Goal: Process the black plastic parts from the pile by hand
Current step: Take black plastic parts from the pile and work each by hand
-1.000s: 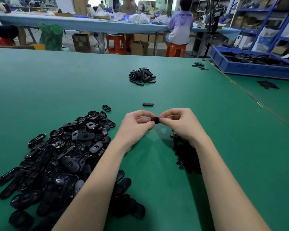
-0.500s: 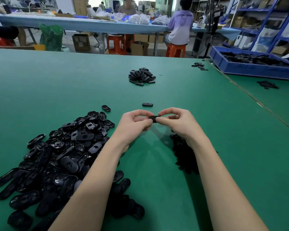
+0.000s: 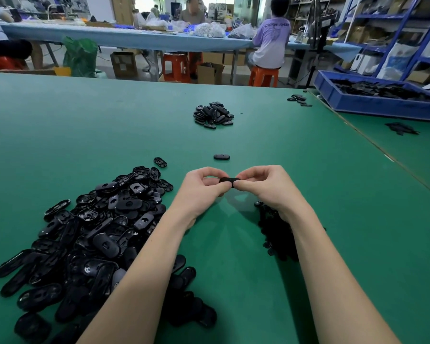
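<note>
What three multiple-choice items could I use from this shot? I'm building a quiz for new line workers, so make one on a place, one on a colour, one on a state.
1. Where is the big pile of black parts?
A. By the left arm
B. In the blue bin
C. On the floor

2. What colour is the table top?
A. Grey
B. Green
C. White

3. How is the small black part held?
A. Lying loose on the table
B. In the left hand alone
C. Pinched between both hands

Key: 1 A, the pile lies on the table next to the left forearm. 2 B, the whole surface is green. 3 C, the left hand and right hand each pinch one end.
</note>
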Action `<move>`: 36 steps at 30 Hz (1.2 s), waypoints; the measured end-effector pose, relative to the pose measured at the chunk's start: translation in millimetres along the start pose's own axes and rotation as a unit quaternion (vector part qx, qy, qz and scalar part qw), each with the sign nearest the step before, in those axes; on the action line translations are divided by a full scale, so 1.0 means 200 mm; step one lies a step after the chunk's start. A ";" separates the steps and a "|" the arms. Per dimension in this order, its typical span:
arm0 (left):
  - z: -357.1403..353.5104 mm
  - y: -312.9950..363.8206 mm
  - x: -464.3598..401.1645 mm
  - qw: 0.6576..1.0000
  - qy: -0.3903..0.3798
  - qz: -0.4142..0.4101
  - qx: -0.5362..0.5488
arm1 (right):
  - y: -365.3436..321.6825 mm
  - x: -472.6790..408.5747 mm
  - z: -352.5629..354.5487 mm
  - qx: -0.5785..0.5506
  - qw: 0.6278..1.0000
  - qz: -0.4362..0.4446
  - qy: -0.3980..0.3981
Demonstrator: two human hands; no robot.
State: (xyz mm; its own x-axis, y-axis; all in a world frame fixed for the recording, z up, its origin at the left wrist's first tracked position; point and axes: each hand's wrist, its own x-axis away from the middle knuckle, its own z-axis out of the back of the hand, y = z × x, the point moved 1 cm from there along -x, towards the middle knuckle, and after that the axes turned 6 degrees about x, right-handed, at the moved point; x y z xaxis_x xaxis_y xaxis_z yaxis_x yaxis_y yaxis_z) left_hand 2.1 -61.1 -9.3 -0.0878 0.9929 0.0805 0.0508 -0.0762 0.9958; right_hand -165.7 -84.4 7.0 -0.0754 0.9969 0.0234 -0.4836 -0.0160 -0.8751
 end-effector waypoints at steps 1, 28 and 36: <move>0.00 0.00 0.00 1.000 0.004 0.000 -0.007 | 0.00 0.00 -0.01 0.007 1.000 -0.002 0.007; 0.02 -0.03 -0.05 0.995 0.095 -0.037 0.008 | 0.03 -0.04 -0.07 0.189 0.971 0.109 0.099; 0.02 -0.05 -0.06 0.986 0.119 -0.055 -0.105 | -0.04 -0.31 -0.11 0.222 0.970 0.020 0.095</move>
State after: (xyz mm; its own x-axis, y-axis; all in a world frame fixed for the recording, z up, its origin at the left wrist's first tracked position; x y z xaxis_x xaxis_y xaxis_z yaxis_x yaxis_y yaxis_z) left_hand 6.6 -71.3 -19.5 -0.3137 0.9484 -0.0456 -0.1779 -0.0115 0.9840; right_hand -137.4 -144.6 1.8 0.0404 0.9903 -0.1331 -0.8146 -0.0445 -0.5783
